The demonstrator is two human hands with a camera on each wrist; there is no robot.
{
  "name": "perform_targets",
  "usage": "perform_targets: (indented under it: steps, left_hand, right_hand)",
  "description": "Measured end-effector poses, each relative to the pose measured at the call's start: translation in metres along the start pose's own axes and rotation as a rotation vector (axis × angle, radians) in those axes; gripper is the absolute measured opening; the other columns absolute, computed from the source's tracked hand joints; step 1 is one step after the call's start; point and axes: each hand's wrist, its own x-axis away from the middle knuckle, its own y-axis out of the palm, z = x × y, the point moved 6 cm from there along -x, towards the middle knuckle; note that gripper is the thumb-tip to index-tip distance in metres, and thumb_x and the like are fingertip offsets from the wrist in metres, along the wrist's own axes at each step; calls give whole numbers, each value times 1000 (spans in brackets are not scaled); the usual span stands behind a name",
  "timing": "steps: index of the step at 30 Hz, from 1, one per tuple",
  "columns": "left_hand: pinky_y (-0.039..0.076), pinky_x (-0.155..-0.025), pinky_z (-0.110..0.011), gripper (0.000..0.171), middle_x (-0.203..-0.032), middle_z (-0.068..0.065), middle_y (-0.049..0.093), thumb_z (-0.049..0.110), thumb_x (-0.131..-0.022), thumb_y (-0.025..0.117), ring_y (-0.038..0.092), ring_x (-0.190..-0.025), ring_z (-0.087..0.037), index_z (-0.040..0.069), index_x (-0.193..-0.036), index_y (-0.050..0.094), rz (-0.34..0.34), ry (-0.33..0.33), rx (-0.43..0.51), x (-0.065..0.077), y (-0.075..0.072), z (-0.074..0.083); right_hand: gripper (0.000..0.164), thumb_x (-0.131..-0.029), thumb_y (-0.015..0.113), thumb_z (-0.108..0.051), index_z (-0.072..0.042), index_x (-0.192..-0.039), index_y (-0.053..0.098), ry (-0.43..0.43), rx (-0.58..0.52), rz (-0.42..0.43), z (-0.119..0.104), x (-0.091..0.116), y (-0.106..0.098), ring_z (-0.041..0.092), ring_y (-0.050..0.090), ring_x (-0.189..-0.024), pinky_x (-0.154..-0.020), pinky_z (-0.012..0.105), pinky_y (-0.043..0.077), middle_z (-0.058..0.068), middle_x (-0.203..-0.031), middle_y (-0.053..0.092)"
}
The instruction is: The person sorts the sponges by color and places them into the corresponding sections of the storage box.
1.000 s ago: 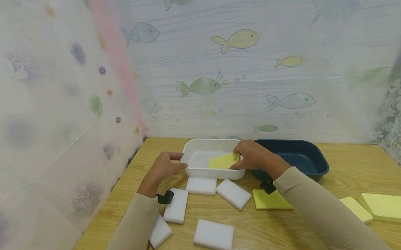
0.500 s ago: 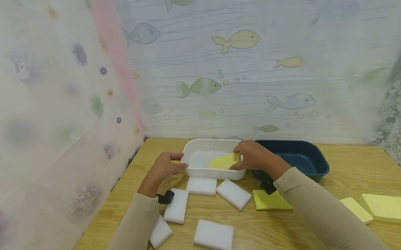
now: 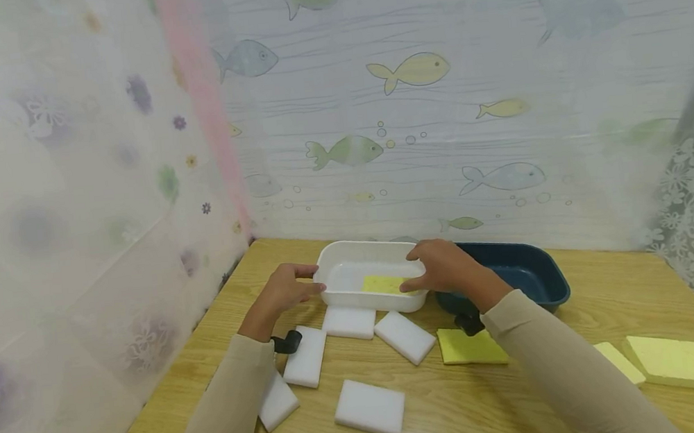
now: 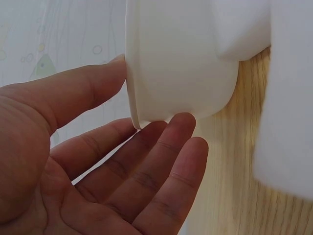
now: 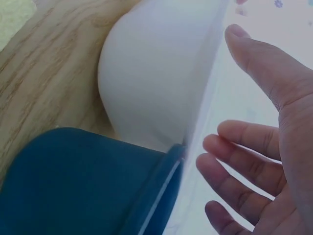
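Inside the white rectangular basin (image 3: pixel 342 300), a yellow sponge (image 3: pixel 378 284) lies flat toward the right end. My left hand (image 3: pixel 281 289) touches the basin's left end; in the left wrist view the thumb and fingertips rest against the rim and end wall, the fingers fairly straight. Over the basin's right end hovers my right hand (image 3: pixel 446 269), thumb and fingers spread with nothing held between them. The right wrist view shows those fingers (image 5: pixel 239 186) apart, beside the rims of the white basin and a dark blue basin (image 5: pixel 83 181).
Several white sponges (image 3: pixel 370 407) lie on the wooden table (image 3: pixel 441 416) in front of the white basin. A yellow sponge (image 3: pixel 471 347) sits below the dark blue basin, and two paler yellow ones (image 3: pixel 676 360) are at the right. Patterned curtains (image 3: pixel 414 133) hang behind.
My right hand has let go of the yellow sponge, which has dropped flat in the white basin. The right hand has opened and shifted slightly right; the left has stayed put.
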Motion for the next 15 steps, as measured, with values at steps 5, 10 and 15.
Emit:
perform_targets:
  steps: [5,10,15]
  left_hand:
    - [61,-92,-41,61,-146,-18,59,21,-93,80,67,-119,-30,5,-147,58,-2,-2,1,1,0,0]
    - [60,-93,-41,62,-147,-18,59,22,-94,79,67,-119,-30,5,-148,56,-8,2,-1,1,0,1]
    - [60,-94,-41,62,-146,-17,60,22,-93,79,66,-121,-30,5,-148,56,-4,6,-3,2,0,1]
  right_hand:
    - [76,-85,79,-60,-6,-137,67,-2,-15,26,-1,7,-7,36,60,-127,-104,54,51,15,-138,65]
    - [77,-84,79,-62,-8,-138,67,-9,-27,57,-2,18,-16,35,61,-127,-103,54,51,14,-138,65]
    - [76,-83,79,-63,-10,-136,68,-31,-29,109,-2,32,-22,35,60,-127,-104,55,51,13,-138,65]
